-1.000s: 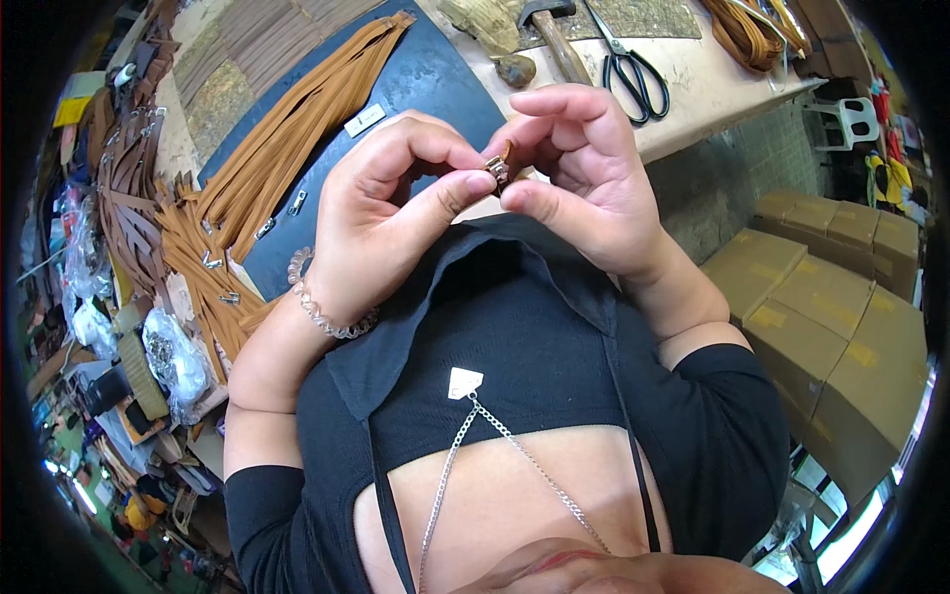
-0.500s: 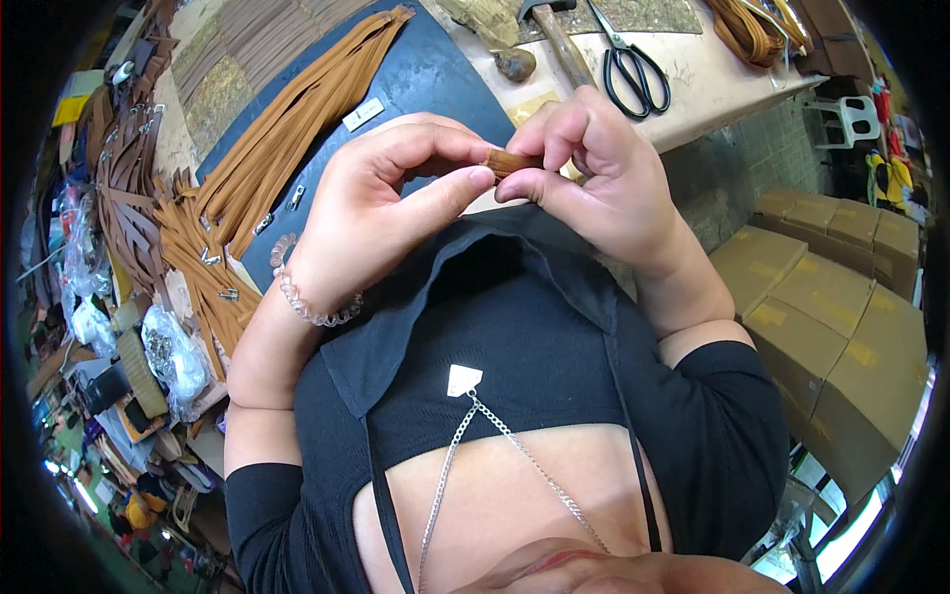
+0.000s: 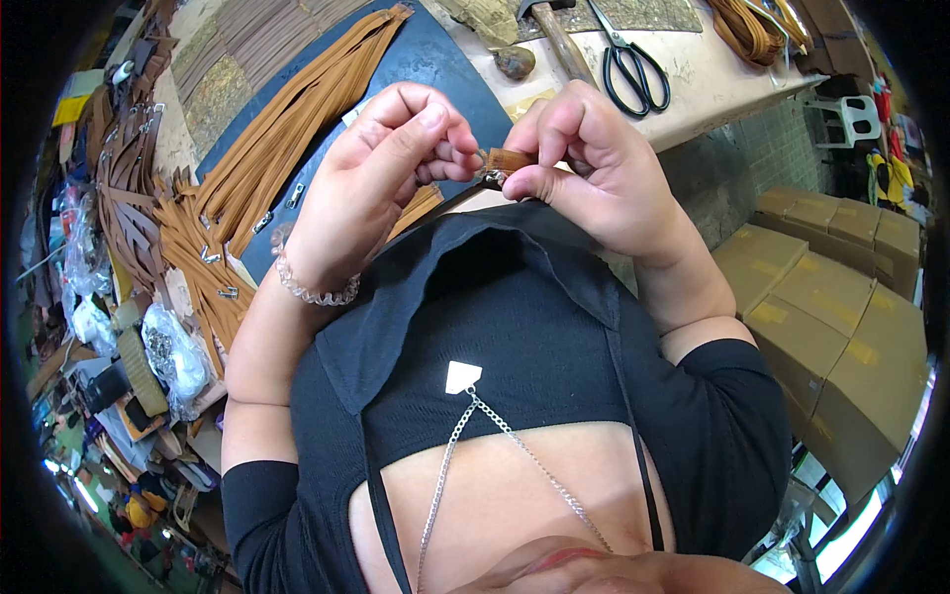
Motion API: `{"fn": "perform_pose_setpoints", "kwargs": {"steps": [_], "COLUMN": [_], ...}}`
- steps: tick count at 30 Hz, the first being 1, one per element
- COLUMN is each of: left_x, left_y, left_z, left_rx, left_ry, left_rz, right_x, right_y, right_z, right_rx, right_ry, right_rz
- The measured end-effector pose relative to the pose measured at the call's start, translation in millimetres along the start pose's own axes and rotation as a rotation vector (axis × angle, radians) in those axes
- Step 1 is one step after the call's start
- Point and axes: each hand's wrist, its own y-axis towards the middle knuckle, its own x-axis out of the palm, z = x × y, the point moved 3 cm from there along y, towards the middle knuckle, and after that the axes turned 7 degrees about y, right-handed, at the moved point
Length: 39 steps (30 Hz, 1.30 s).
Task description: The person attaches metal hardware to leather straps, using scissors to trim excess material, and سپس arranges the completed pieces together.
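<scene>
My right hand [image 3: 594,158] pinches the end of a brown zipper tape [image 3: 511,158] between thumb and fingers. A small shiny metal piece [image 3: 492,178], apparently a zipper slider, shows at that end. Just left of it is my left hand [image 3: 401,148], thumb raised against curled fingers; what they hold, if anything, is hidden. Its lower fingertips reach close to the metal piece. A stretch of brown tape [image 3: 420,208] emerges below the left hand. Beyond it, a bundle of brown zipper tapes [image 3: 307,109] lies on a dark blue mat [image 3: 455,79], with loose metal sliders [image 3: 295,196] beside it.
Black-handled scissors [image 3: 635,79], a hammer [image 3: 562,42] and a round brown lump [image 3: 515,62] lie at the table's far side. Brown straps [image 3: 134,213] and plastic bags [image 3: 173,358] crowd the left. Cardboard boxes [image 3: 826,317] stand at the right.
My left thumb and index finger have come off the tape end and lifted, turning the hand upward. The metal piece and a lower stretch of tape now show. My right hand keeps its pinch.
</scene>
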Motion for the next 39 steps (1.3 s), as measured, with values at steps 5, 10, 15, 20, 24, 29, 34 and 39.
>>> {"fn": "perform_pose_setpoints", "kwargs": {"steps": [5, 10, 15, 20, 24, 29, 34, 39], "left_x": [13.5, 19.2, 29.5, 33.5, 33.7, 34.8, 27.3, 27.9], "left_y": [-10.1, -11.9, -15.8, -19.2, -19.9, -20.4, -17.2, -12.8], "left_z": [2.1, 18.6, 24.5, 27.5, 27.1, 26.7, 20.2, 11.5], "left_rx": [-0.004, 0.388, 0.570, 0.714, 0.710, 0.699, 0.576, 0.458], "left_ry": [0.504, 1.055, 1.224, 1.395, 1.391, 1.380, 1.203, 1.104], "left_rz": [0.051, 0.120, 0.077, 0.084, 0.090, 0.088, 0.084, 0.100], "right_x": [-4.7, -2.8, 0.4, 1.3, 2.1, 2.2, 2.9, 9.7], "right_y": [-3.8, -4.6, -9.1, -4.1, -2.9, -6.3, -6.0, -5.7], "right_z": [11.2, 14.0, 21.2, 15.7, 16.6, 23.7, 20.0, 11.3], "right_rx": [0.036, -0.017, 0.006, -0.039, -0.129, -0.121, -0.101, -0.149], "right_ry": [0.132, 0.141, -0.007, -0.140, -0.204, -0.096, -0.083, -0.267], "right_rz": [0.028, 0.022, -0.033, 0.019, 0.010, 0.009, 0.012, 0.083]}}
